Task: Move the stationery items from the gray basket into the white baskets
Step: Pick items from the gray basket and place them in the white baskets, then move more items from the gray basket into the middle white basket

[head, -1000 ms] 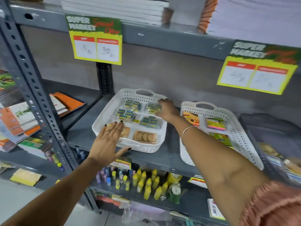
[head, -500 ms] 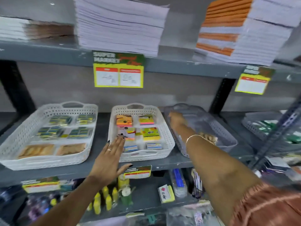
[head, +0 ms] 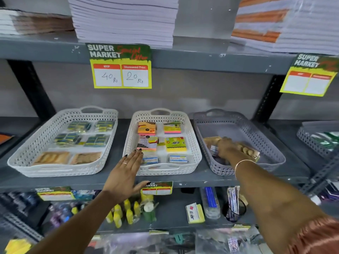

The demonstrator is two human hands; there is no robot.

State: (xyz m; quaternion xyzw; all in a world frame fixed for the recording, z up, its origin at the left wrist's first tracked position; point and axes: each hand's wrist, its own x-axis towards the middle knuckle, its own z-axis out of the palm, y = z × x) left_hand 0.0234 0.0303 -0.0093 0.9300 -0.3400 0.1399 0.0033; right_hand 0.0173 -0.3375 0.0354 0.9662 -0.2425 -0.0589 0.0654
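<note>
Hands first, nearest to us: our left hand (head: 126,173) floats flat and open, fingers spread, fingertips over the near rim of the middle white basket (head: 194,143), holding nothing, and we judge it is parked there to steady or guide the next drop. Over at three o'clock our right hand (head: 226,148) is down inside the gray basket (head: 271,143), fingers curled onto a small packet (head: 213,150) with a blue-and-white label; whether the grip is fully closed we cannot tell, the fingers hide it. Just beside that hand, toward four o'clock, sits a tan pack (head: 247,150), so we reckon only a few pieces are left to move. The middle basket already holds sticky-note pads in neat pairs, with two similar small blue-labelled packets (head: 178,158) along its near edge, which is likely where this one belongs. Further out at nine o'clock, the left white basket (head: 27,153) keeps tan packs in front and green boxes behind. Up at twelve o'clock, a price tag (head: 121,68) hangs from the upper shelf.
</note>
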